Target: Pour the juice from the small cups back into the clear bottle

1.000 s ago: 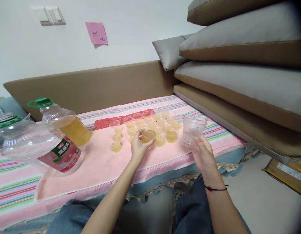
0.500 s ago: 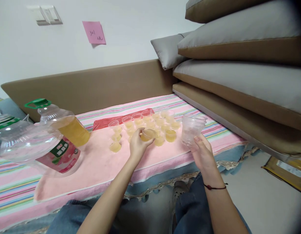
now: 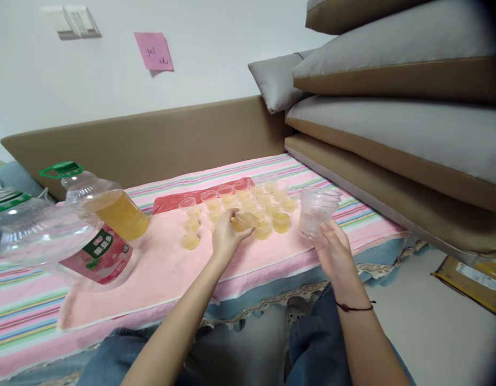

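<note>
My left hand (image 3: 228,231) grips a clear plastic cup (image 3: 245,221) with yellow liquid in it, thumb and fingers around its sides. The cup is tilted a little, in front of rows of similar cups (image 3: 280,222) part-filled with the same liquid. Whether its base touches the cloth I cannot tell. My right hand (image 3: 332,244) is closed around a stack of nested clear cups (image 3: 318,212), held to the right of the rows. A short row of filled cups (image 3: 190,239) stands left of my left hand.
A large green-capped bottle (image 3: 129,217) of yellow liquid stands at left, behind a nearer bottle with a pink label (image 3: 105,254). Under the cups lie a pink towel (image 3: 151,279) and a red sheet (image 3: 171,202). Stacked cushions (image 3: 392,128) rise at the right; a package (image 3: 468,279) lies on the floor.
Both hands keep their holds, the left on the filled cup and the right on the stack. The left hand has shifted only very slightly; the view has tipped a little.
</note>
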Available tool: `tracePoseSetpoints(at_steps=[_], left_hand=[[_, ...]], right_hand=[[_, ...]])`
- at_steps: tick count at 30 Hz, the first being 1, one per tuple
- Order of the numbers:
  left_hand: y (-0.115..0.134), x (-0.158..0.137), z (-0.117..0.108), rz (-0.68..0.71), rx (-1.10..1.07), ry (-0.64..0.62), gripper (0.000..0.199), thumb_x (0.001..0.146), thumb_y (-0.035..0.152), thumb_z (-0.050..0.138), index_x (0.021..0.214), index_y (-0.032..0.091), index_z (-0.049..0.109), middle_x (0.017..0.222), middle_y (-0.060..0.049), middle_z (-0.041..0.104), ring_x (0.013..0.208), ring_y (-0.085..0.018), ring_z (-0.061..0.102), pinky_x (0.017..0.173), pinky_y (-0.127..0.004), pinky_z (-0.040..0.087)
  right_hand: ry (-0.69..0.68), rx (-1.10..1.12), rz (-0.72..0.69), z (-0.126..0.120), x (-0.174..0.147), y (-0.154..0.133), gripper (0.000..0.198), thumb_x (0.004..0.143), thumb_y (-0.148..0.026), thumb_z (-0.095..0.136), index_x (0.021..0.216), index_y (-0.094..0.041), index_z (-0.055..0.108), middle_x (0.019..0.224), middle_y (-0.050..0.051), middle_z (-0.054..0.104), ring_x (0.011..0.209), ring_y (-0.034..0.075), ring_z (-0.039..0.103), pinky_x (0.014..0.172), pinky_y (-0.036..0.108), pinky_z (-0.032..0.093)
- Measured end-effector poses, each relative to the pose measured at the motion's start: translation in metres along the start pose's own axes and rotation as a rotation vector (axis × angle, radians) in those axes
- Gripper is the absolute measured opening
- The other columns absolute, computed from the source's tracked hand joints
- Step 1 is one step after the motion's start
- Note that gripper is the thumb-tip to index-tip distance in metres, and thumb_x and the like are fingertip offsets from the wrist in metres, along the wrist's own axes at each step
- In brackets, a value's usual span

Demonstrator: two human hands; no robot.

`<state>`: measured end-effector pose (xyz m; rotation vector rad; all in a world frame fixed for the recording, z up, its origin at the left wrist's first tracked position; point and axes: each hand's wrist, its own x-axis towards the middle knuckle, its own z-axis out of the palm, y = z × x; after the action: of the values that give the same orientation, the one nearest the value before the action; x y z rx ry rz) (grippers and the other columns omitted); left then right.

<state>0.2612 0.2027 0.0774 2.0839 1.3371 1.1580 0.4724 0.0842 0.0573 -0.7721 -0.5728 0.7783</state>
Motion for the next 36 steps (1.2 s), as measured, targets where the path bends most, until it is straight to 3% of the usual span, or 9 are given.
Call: tracePoseSetpoints(at_steps=[7, 25, 36], left_hand=[[0.007, 0.001, -0.003, -0.010, 0.043, -0.015, 0.057, 0.062, 0.027, 0.088, 0.112, 0.020, 0.062, 0.114, -0.010, 0.071, 0.102, -0.030, 0.067, 0.087, -0.043, 0.052], [0.011, 0.010, -0.005, 0.091, 0.097, -0.017, 0.054, 0.063, 0.027, 0.088, 0.111, 0.022, 0.062, 0.104, -0.006, 0.071, 0.096, -0.027, 0.067, 0.081, -0.038, 0.052], [0.011, 0.012, -0.005, 0.103, 0.090, -0.039, 0.057, 0.062, 0.025, 0.088, 0.113, 0.022, 0.062, 0.109, -0.008, 0.070, 0.099, -0.028, 0.066, 0.085, -0.040, 0.052]], right_hand=[[0.009, 0.035, 0.014, 0.002, 0.000, -0.002, 0.053, 0.062, -0.048, 0.092, 0.103, -0.023, 0.073, 0.109, 0.005, 0.073, 0.094, 0.020, 0.069, 0.081, 0.028, 0.057], [-0.006, -0.022, -0.017, -0.001, 0.002, 0.001, 0.056, 0.065, -0.052, 0.089, 0.109, -0.023, 0.070, 0.116, 0.008, 0.071, 0.104, 0.024, 0.069, 0.087, 0.033, 0.057], [-0.048, -0.019, 0.014, -0.010, 0.005, 0.004, 0.056, 0.069, -0.050, 0.089, 0.114, -0.023, 0.069, 0.122, 0.008, 0.070, 0.110, 0.024, 0.067, 0.093, 0.034, 0.057]])
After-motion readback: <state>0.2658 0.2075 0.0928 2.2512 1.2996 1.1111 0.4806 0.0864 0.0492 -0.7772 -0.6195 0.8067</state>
